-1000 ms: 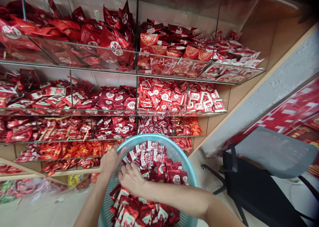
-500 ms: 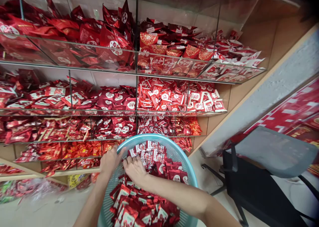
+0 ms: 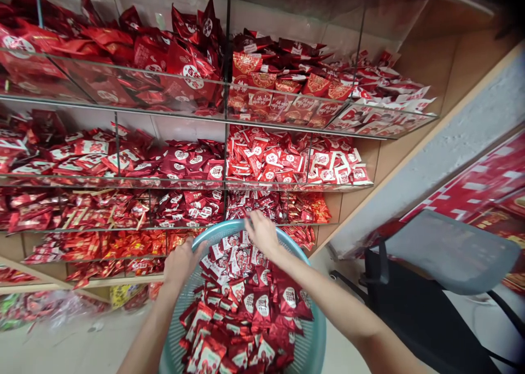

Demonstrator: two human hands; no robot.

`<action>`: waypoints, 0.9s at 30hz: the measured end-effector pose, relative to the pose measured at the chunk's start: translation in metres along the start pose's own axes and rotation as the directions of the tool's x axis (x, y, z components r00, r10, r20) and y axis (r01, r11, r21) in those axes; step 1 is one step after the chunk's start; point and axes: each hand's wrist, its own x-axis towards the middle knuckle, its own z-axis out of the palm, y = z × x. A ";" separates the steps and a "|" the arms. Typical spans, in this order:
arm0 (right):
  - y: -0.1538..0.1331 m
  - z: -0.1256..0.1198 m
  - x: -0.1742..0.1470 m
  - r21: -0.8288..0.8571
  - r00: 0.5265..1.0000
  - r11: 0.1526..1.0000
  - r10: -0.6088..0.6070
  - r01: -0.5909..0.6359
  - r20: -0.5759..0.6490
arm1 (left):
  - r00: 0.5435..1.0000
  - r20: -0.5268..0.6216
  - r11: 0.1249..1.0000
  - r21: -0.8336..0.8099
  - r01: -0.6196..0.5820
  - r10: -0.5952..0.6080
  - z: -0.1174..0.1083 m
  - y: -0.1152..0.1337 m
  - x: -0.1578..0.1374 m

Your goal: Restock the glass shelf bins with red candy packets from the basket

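Observation:
A light-blue plastic basket [image 3: 315, 335] stands in front of me, filled with small red and maroon snack packets [image 3: 241, 319]. My left hand [image 3: 180, 264] is closed on its left rim, thumb inside and fingers over the outer side. Above the basket's far rim hovers my right hand [image 3: 262, 234], its fingers apart and reaching towards the shelf bin of small maroon packets [image 3: 256, 204]. I see nothing held in it, though the fingertips are partly blurred. White-and-red packets [image 3: 240, 256] lie in the basket just below this hand.
Tiered shelves with clear fronts [image 3: 172, 183] hold red, maroon and orange packets in several compartments. To the right stands a black and grey office chair [image 3: 426, 308] beside a grey wall [image 3: 394, 182]. Plastic bags [image 3: 61, 308] lie beneath the shelves at left.
My right hand has lifted off the packets inside the basket and moved right and forward to the far rim. More maroon packets show in the basket's middle. My left hand stays on the rim.

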 end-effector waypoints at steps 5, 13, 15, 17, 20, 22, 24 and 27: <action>0.051 0.003 0.034 0.093 0.988 0.984 0.149 -0.151 0.028 | 1.000 0.009 1.000 -0.007 0.015 -0.015 0.002 -0.001 0.001; 0.040 0.039 0.074 0.223 0.985 0.975 -0.032 -0.006 0.170 | 1.000 0.002 1.000 0.018 0.011 -0.011 -0.003 0.002 -0.002; 0.037 0.047 0.083 0.242 0.976 0.970 -0.078 0.028 0.202 | 1.000 0.010 1.000 0.022 0.009 -0.009 -0.005 0.003 -0.003; 0.036 0.052 0.089 0.252 0.969 0.966 -0.112 0.054 0.222 | 1.000 0.024 1.000 0.018 0.008 -0.009 -0.007 0.004 -0.003; 0.039 0.054 0.091 0.268 0.963 0.959 -0.150 0.087 0.222 | 0.999 0.039 1.000 0.006 0.017 -0.017 -0.009 0.004 -0.003; 0.043 0.052 0.090 0.295 0.963 0.950 -0.170 0.104 0.209 | 0.999 0.043 1.000 0.011 0.023 -0.024 -0.010 0.004 -0.003; 0.046 0.048 0.089 0.335 0.966 0.936 -0.181 0.110 0.187 | 0.999 0.043 0.999 0.026 0.026 -0.027 -0.010 0.005 -0.002; 0.052 0.037 0.087 0.416 0.976 0.905 -0.164 0.091 0.142 | 0.999 0.035 0.999 0.042 0.028 -0.029 -0.009 0.005 -0.002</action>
